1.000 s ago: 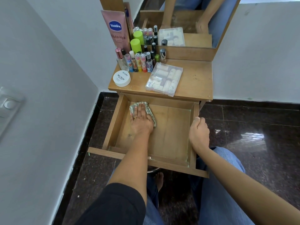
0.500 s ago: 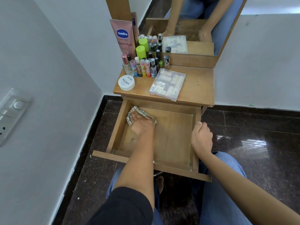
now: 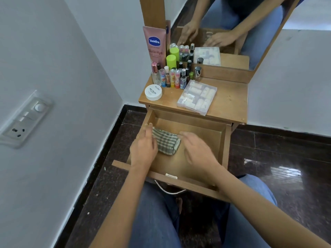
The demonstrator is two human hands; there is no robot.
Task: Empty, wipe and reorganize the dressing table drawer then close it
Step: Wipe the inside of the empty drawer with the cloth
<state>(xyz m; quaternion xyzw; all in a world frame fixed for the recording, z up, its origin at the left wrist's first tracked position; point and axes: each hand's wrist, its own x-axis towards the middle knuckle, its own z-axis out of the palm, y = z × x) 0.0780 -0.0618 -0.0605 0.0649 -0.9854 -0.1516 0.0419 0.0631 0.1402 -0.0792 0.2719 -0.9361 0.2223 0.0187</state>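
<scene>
Grip: left hand (image 3: 143,149) holds cloth (image 3: 167,143) | right hand (image 3: 198,151) now inside drawer (image 3: 206,135)

The left edge of the cloth (image 3: 167,143) is covered by the left grip (image 3: 143,149), whose fingertips (image 3: 149,129) are blurred. The mirror (image 3: 232,24) is cut off above; labels on the small bottles (image 3: 172,77) cannot be read.

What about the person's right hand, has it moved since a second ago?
Yes. The right hand has let go of the drawer's right wall and moved left, inward, its fingers now reaching the striped cloth.
</scene>
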